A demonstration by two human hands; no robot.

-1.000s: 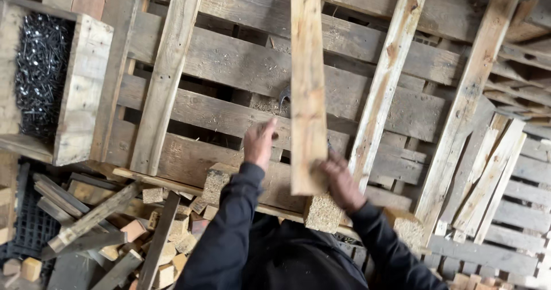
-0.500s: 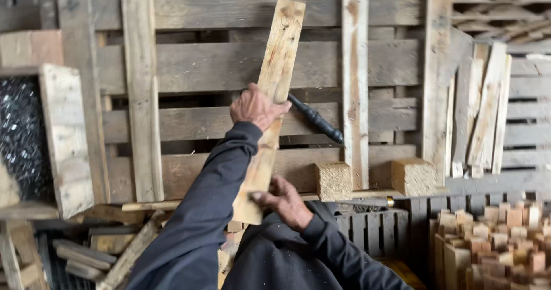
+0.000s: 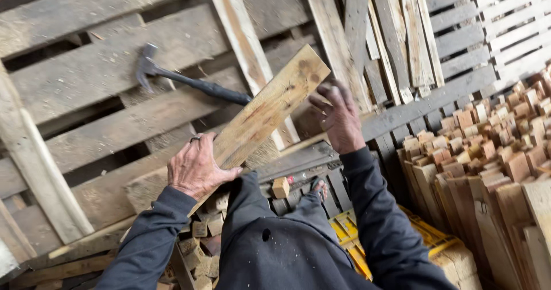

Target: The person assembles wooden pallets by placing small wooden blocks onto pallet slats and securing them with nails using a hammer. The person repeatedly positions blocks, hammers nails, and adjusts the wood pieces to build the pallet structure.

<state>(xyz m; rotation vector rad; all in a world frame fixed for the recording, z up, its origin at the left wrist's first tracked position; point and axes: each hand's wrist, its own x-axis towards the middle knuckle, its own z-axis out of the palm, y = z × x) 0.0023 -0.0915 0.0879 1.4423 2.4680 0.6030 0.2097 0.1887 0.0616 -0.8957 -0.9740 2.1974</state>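
A pale wooden plank (image 3: 264,115) lies slanted across the view, low at the left and high at the right. My left hand (image 3: 198,168), a ring on one finger, grips its lower end. My right hand (image 3: 340,118) curls its fingers round the edge of the upper end, its back toward the camera. A black hammer (image 3: 189,83) rests on the pallet boards (image 3: 86,77) just above the plank, touched by neither hand. Both my arms are in dark sleeves.
Loose boards (image 3: 396,37) lean against the pallets at the upper right. Stacks of short wood blocks (image 3: 488,152) fill the right side. A yellow crate (image 3: 356,238) sits below my right arm. Small offcut blocks (image 3: 201,227) lie at the bottom left.
The plank has swung from nearly upright to a slant and come closer. My hands have shifted to its two ends. The view has turned right, showing the block stacks.
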